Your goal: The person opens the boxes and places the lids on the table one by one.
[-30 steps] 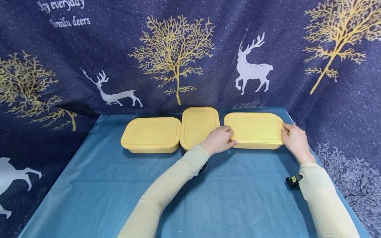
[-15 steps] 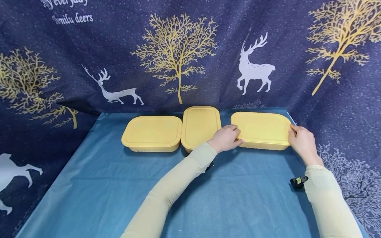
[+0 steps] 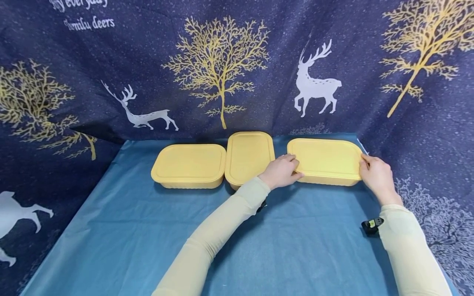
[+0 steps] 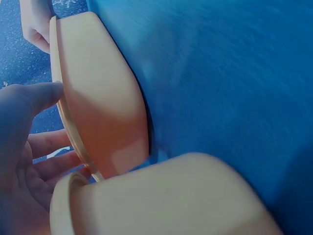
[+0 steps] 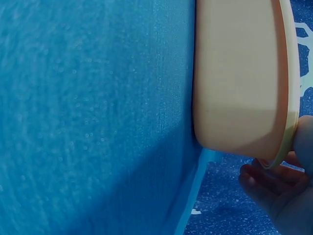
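A yellow lidded food container (image 3: 326, 158) sits at the back right of the blue cloth, its long side facing me. My left hand (image 3: 281, 172) grips its left end, with the thumb on the lid's front edge (image 4: 63, 110) and the fingers around the corner. At the opposite end, my right hand (image 3: 377, 179) pinches the lid rim; in the right wrist view the fingers (image 5: 274, 183) curl beneath that rim. Just left of my left hand lies a second yellow container (image 3: 249, 156), turned lengthwise away from me. My left hand overlaps its right side in the head view.
A third yellow container (image 3: 189, 164) stands at the left, close against the middle one. Blue cloth (image 3: 296, 246) covers the table. Behind it hangs a dark curtain (image 3: 148, 61) printed with deer and trees. The table's right edge (image 5: 188, 205) runs near my right hand.
Both hands and the right container have shifted to the right, widening the gap to the middle container. Over the last half second they have stayed nearly still.
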Demonstrator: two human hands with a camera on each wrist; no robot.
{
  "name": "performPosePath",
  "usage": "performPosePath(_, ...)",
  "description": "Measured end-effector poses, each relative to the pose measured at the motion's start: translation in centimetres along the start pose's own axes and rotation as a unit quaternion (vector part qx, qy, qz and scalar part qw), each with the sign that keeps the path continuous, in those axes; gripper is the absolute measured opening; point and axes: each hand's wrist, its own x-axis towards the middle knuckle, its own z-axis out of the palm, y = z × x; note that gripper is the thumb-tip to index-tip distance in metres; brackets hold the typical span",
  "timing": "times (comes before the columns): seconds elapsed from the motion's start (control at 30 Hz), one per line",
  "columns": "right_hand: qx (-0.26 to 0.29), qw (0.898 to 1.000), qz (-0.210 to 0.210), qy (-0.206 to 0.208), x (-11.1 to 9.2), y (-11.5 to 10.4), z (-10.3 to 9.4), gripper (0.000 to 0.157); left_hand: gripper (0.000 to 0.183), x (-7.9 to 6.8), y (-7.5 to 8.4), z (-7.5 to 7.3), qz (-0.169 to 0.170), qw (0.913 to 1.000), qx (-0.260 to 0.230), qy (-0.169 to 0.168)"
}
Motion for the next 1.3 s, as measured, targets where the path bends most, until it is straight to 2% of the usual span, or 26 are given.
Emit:
performPosePath(0.17,0.003,1.0,0.004,-0.009,0.0,-0.1,0.2,0.043,0.047,-0.2,0.1,0.3,-0.021,0.9991,-0.037,0.001)
performPosePath(0.27,0.002,1.0,0.002,-0.009,0.0,0.0,0.2,0.043,0.058,-0.4,0.5,0.5,-0.041,0.9957,-0.082,0.009)
performPosePath(0.33,0.001,1.0,0.001,-0.008,0.0,0.2,0.2,0.043,0.067,-0.6,0.8,0.6,-0.056,0.9903,-0.125,0.017)
performPosePath(0.47,0.003,1.0,0.0,-0.013,0.0,0.4,0.1,0.044,0.076,-1.0,1.6,0.7,-0.092,0.974,-0.203,0.042)
performPosePath(0.53,0.003,1.0,0.001,-0.016,0.0,0.4,0.1,0.045,0.077,-1.2,2.0,0.8,-0.105,0.9643,-0.236,0.057)
performPosePath(0.73,0.007,1.0,-0.001,-0.012,0.0,0.3,-0.2,0.044,0.08,-1.8,3.8,0.6,-0.107,0.9333,-0.328,0.098)
performPosePath(0.87,0.007,1.0,-0.002,-0.008,0.0,0.2,-0.2,0.044,0.085,-1.8,4.5,1.4,-0.13,0.9119,-0.372,0.116)
performPosePath(1.0,0.004,1.0,-0.001,-0.008,0.0,0.2,-0.1,0.043,0.093,-1.6,4.2,2.8,-0.17,0.8839,-0.419,0.121)
performPosePath(1.13,0.003,1.0,-0.001,-0.005,-0.1,0.1,-0.2,0.043,0.102,-1.2,3.6,4.2,-0.209,0.8503,-0.467,0.126)
performPosePath(1.23,0.005,1.0,-0.003,-0.002,-0.1,0.0,-0.3,0.042,0.107,-0.9,3.4,4.9,-0.223,0.8306,-0.493,0.132)
performPosePath(1.3,0.008,1.0,-0.005,0.0,-0.2,-0.1,-0.4,0.042,0.108,-0.6,3.3,5.2,-0.229,0.8212,-0.504,0.138)
